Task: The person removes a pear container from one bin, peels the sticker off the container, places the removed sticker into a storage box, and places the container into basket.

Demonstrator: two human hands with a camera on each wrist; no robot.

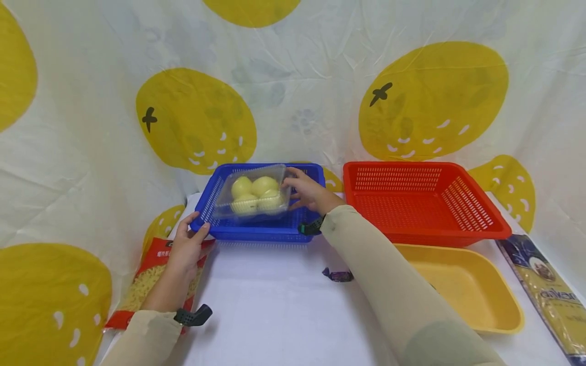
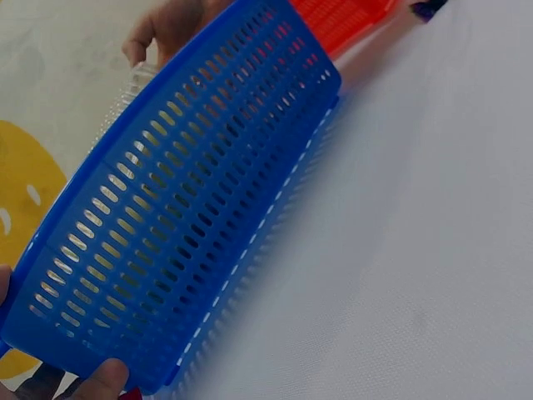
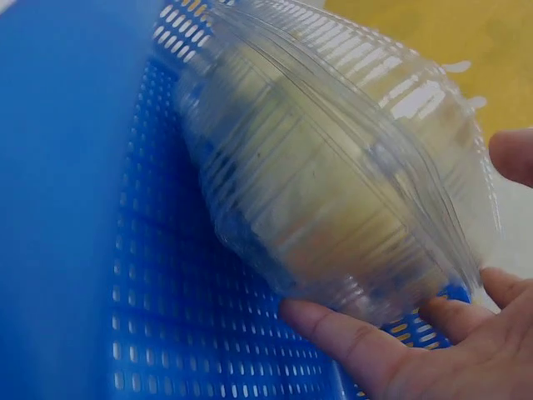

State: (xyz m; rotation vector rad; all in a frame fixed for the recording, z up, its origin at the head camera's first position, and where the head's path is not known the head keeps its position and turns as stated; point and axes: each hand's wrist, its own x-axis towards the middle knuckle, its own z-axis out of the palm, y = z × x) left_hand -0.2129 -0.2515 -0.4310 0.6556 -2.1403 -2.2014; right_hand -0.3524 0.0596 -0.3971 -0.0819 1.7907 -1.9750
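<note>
A clear plastic clamshell box [image 1: 224, 203] of several pale yellow-green round fruits [image 1: 264, 185] lies tilted in the blue perforated basket [image 1: 261, 235]. My right hand [image 1: 309, 192] holds the box by its right end. In the right wrist view, fingers [image 3: 350, 337] touch the box's ribbed side [image 3: 308, 192], and the thumb [image 3: 512, 157] is near its lid edge. My left hand [image 1: 186, 249] grips the basket's front left corner. The left wrist view has a thumb [image 2: 104, 379] pressed on the basket's outer wall [image 2: 183, 208].
A red perforated basket [image 1: 428, 238] stands at the right, with a yellow tray [image 1: 462, 284] in front of it. A dark wrapped candy [image 1: 339, 275] lies mid-table. The red pasta bag [image 1: 142, 290] is under the left forearm. At the far right lies a blue-and-gold packet [image 1: 545, 290].
</note>
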